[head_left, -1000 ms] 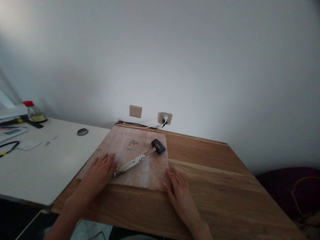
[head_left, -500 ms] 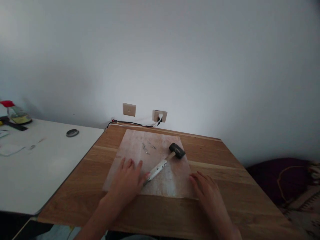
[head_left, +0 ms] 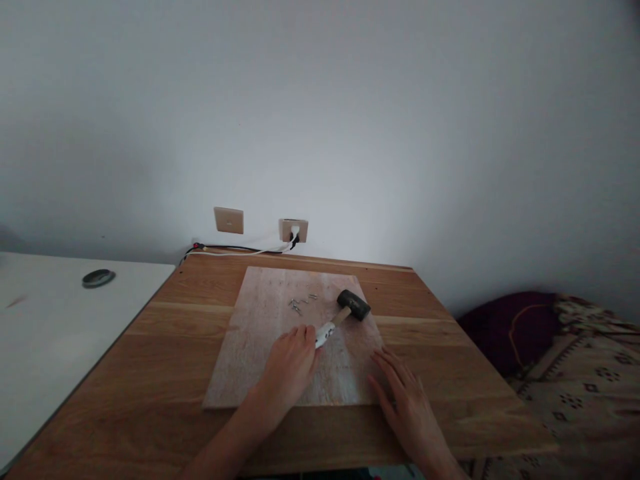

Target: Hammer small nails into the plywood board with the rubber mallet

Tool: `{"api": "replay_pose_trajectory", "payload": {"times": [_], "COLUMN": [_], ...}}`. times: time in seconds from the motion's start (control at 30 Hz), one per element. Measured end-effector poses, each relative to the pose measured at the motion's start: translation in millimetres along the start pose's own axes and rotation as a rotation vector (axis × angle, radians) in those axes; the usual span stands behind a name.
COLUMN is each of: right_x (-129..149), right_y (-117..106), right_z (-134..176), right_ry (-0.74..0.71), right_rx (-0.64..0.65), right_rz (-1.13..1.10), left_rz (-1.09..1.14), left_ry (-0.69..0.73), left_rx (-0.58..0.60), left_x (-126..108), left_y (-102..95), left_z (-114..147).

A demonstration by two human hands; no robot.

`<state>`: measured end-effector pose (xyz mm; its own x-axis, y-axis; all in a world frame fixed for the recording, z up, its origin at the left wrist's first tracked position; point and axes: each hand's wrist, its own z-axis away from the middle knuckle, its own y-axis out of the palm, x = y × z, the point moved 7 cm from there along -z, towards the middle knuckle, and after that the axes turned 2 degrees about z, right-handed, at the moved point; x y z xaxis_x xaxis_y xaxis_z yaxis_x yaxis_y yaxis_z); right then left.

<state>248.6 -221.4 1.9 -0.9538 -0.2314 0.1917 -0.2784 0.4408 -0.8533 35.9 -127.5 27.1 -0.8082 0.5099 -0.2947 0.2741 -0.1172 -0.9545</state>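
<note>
A mallet [head_left: 353,305] with a black head lies slantwise over a pale wooden board [head_left: 240,360]. My left hand [head_left: 293,360] is closed round its white-wrapped handle, hiding the handle's lower end. The head points to the far right of the board. Fingers apart, my right hand [head_left: 400,387] rests on the board's right front edge. Several small metal pieces [head_left: 296,305], perhaps nails or screws, are scattered on the board beyond my left hand; they are too small to tell which.
The board lies on a brown wooden table [head_left: 170,347] against a wall. A white table [head_left: 60,340] adjoins on the left, with a dark round object [head_left: 99,278] on it. Cables [head_left: 240,250] run along the back edge to a wall socket [head_left: 294,231]. Patterned fabric [head_left: 575,387] lies at right.
My left hand has gone from lying spread beside the handle to closing round it. My right hand stays at the board's edge. The view has turned to the right.
</note>
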Motion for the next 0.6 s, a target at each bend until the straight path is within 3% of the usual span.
{"api": "replay_pose_trajectory", "payload": {"times": [0.1, 0.23, 0.4, 0.5, 0.6], "right_x": [18, 31, 56, 69, 70], "right_y": [2, 1, 11, 30, 56], "right_z": [-6, -29, -72, -106, -145], "right_ry": [-0.032, 0.016, -0.04, -0.087, -0.08], "right_rx": [0.045, 0.059, 0.135, 0.216, 0.315], "right_rz": [-0.117, -0.25, -0.344, -0.362, -0.281], "left_rz": [0.122, 0.489, 0.632, 0.539, 0.438], "left_ry": [-0.004, -0.117, -0.384, -0.564, -0.639], "left_rx": [-0.099, -0.297, -0.367, -0.381, -0.315], "left_x": [18, 59, 127, 168, 192], "left_y": [-24.4, -60.0, -63.2, -62.1, -65.4], "left_z": [5, 26, 69, 95, 107]}}
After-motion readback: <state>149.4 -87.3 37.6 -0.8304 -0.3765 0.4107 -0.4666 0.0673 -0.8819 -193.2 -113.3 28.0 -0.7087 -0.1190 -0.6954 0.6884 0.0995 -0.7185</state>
